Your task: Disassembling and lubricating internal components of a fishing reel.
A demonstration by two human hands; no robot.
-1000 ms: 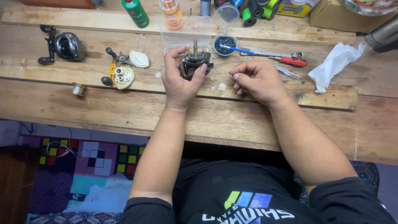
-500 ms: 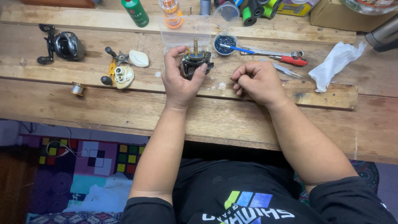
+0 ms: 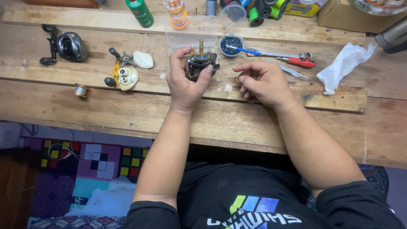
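On wooden bench (image 3: 127, 114) | left hand (image 3: 184, 82) fingers pinching reel body (image 3: 201, 65) | right hand (image 3: 263, 80) fingers curled, empty | patterned rug (image 3: 85, 169) below

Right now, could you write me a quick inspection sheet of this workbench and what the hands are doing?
Surface: worn wooden bench, planks scratched.
Job's things: dark baitcasting reel body with brass shaft upright, in the left hand.
Clutter: complete black reel, opened reel side with handle, small spool, red-handled wrench, crumpled tissue, green bottle, clear plastic box.
Grip: left shut on the reel body; right hand beside it, fingers curled, contents unclear.
Cables: nothing seen.
Surroundings: patterned rug below.
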